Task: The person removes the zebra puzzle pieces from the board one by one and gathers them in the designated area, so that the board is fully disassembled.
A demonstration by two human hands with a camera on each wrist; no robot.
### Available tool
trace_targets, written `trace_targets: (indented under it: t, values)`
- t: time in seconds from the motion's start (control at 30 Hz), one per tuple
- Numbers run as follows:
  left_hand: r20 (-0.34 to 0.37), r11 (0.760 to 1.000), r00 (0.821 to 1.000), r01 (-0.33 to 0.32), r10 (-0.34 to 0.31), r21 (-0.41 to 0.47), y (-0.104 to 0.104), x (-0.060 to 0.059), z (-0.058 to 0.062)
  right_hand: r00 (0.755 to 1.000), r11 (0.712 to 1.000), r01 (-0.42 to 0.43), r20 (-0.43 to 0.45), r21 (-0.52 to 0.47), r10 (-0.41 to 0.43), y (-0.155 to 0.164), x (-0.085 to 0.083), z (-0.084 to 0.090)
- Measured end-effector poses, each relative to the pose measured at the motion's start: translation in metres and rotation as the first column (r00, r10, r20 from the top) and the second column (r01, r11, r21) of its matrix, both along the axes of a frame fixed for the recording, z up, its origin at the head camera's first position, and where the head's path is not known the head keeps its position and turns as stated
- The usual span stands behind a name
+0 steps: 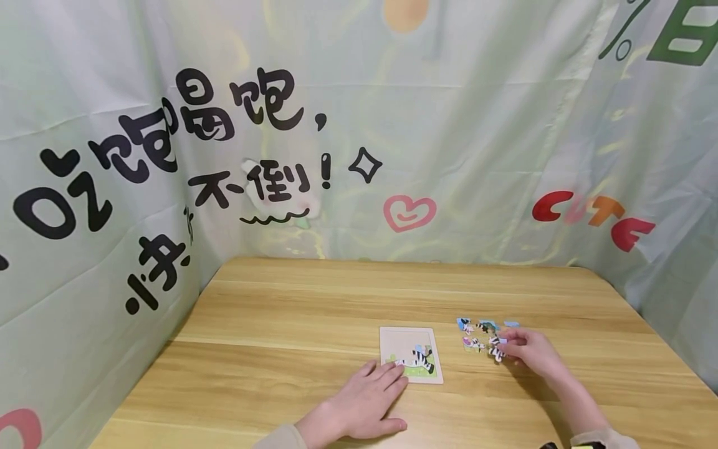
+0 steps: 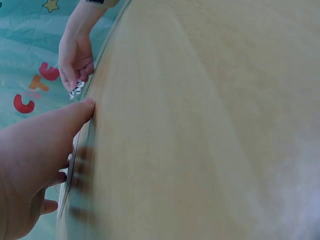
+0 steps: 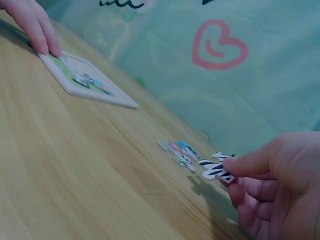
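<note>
Zebra piece (image 1: 497, 353) pinched in right hand (image 1: 530, 352) fingers — left hand (image 1: 367, 399) flat, touching puzzle tray (image 1: 409, 337) edge.

The pale green fabric backdrop (image 1: 449, 125) behind the light wooden table (image 1: 314, 312) bears black handwritten Chinese characters, partly readable as "不倒!". To their right on the same backdrop stands "CUTE" in red and orange letters (image 1: 593, 218).

I see a black-and-white striped puzzle piece (image 3: 216, 170), right of the cream puzzle board (image 1: 411, 354) with its green strip, on a light wood-grain table (image 1: 280, 349).
</note>
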State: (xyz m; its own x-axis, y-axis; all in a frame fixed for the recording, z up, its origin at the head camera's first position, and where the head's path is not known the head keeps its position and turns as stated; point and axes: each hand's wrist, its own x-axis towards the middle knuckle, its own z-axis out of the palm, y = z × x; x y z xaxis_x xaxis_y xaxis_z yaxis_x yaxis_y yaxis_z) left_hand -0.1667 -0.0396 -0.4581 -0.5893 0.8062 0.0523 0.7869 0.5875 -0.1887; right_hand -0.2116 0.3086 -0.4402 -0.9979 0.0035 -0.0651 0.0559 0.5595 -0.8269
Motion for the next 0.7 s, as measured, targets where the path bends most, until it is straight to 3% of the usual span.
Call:
trace_targets:
  t: [0.23,0.43,0.7]
  values:
    - [-0.001,1.000,1.000,0.000,0.000,0.004,0.0000,0.0000,0.0009,0.999,0.993,-0.004,-0.035,0.122,0.009,0.0036,-0.0042,-0.0018]
    - [0.003,1.000,1.000,-0.004,0.004,0.002,0.0004,0.0009,0.0016,0.994,0.961,-0.013,-0.096,0.277,0.041,-0.0007,-0.0072,-0.0026]
    - [0.011,1.000,1.000,-0.010,0.010,0.002,0.0000,0.0014,0.0002,0.995,0.943,0.005,-0.100,0.332,0.030,-0.0048,-0.0070,-0.0038]
